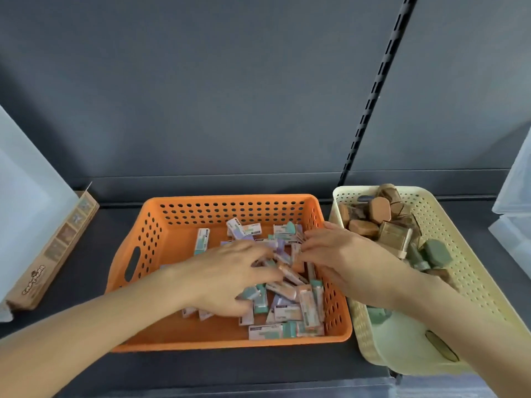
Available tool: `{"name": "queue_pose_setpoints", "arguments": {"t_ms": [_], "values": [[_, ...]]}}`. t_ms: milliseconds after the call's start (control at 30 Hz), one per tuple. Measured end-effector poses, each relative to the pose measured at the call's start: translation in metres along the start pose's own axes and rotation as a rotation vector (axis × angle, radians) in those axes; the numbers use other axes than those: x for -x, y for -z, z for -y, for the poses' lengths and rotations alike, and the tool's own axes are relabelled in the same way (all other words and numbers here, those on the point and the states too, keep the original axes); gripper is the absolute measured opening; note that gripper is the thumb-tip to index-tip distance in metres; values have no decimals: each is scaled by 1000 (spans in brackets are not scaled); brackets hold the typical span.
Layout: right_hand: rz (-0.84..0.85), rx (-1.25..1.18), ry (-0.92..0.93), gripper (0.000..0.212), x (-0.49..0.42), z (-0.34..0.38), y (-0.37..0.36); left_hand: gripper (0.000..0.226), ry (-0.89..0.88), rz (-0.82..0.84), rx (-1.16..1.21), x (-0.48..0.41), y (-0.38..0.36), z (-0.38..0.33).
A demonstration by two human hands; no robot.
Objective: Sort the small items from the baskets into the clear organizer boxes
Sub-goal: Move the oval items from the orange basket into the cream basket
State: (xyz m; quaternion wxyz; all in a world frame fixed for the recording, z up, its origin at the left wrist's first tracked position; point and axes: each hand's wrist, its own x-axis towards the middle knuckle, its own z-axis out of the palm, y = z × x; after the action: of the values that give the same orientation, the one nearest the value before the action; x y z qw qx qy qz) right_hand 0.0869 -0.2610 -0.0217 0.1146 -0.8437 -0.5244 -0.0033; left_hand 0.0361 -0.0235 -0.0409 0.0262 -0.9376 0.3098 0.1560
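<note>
Head view shows both hands down inside the orange basket (pixel 230 208), among a heap of small boxed items (pixel 287 311). Left hand (pixel 227 280) lies palm down over the near-left part of the heap, fingers spread and curled onto the little boxes; whether its grip has closed on any one of them cannot be told, since the fingertips are blurred and partly buried. Right hand (pixel 339 254) reaches in over the basket's right wall, its fingertips pinched together around a small box near the middle of the pile, though the blur leaves that grip uncertain too. The small boxes are pale, with green, lilac and peach ends, lying at all angles; a few sit apart toward the far wall of the basket.

Just beside the orange basket on the right stands a cream basket (pixel 448 225), holding brown and green hexagonal packets (pixel 379 209) piled toward its far end. Both baskets rest on a dark shelf (pixel 86 254). A long brown carton (pixel 54 251) lies at the left, next to a translucent box (pixel 26 196); more clear boxes (pixel 514 214) stand at the right edge.
</note>
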Motion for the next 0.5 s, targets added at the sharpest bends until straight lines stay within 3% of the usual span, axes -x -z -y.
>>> {"name": "queue_pose_setpoints", "arguments": {"t_ms": [133, 233, 333, 500], "values": [[31, 18, -42, 23, 3, -6, -5, 50, 34, -55, -17, 9, -4, 6], [35, 6, -68, 24, 2, -8, -8, 57, -95, -134, 58, 5, -2, -8], [7, 2, -73, 27, 3, -8, -10, 61, -237, -11, 32, -2, -3, -18], [-16, -17, -59, 34, 0, -5, -7, 61, -150, -2, -65, 5, -16, 5]]}}
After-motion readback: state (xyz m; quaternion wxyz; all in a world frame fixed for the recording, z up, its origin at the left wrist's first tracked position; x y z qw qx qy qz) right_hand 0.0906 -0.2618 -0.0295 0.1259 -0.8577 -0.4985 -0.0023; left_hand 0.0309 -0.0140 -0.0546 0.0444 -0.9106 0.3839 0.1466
